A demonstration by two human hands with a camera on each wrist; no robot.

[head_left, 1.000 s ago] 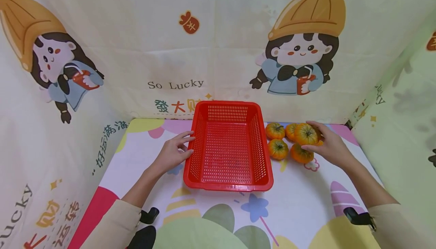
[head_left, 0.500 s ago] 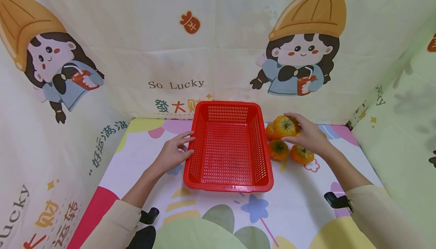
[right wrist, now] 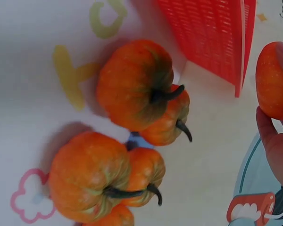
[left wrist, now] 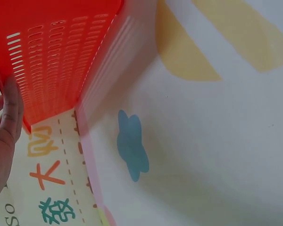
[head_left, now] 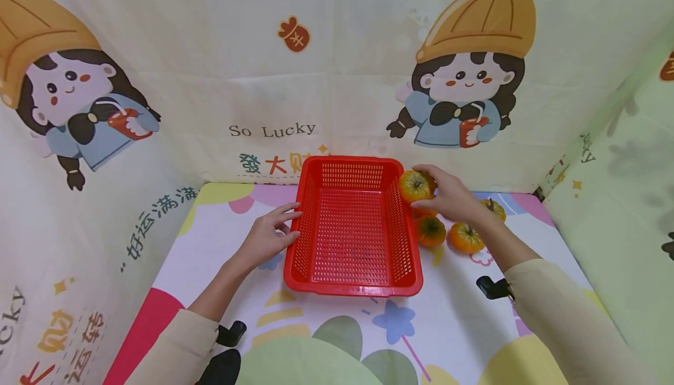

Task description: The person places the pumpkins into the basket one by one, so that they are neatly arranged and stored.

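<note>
A red plastic basket (head_left: 351,291) with perforated walls stands on the table. My left hand (head_left: 267,234) holds its left rim; in the left wrist view the fingers (left wrist: 10,110) are at the rim, partly cut off by the frame. My right hand (head_left: 447,193) grips a small orange pumpkin (head_left: 415,186) between thumb and fingers, raised beside the basket's right rim near its far corner. In the right wrist view this held pumpkin (right wrist: 272,82) is apart from the basket wall. Below and right of the hand lie several more pumpkins (head_left: 466,238), some partly hidden by the hand and forearm.
The tabletop (head_left: 447,315) has a printed cartoon pattern. A cream printed cloth (head_left: 358,98) hangs close behind the basket, with more cloth on both sides. Dark stemmed pumpkins (right wrist: 132,84) sit close together to the basket's right.
My right hand has carried the gripped pumpkin leftward, from above the other pumpkins to the basket's right rim. The left hand and the basket have stayed in place.
</note>
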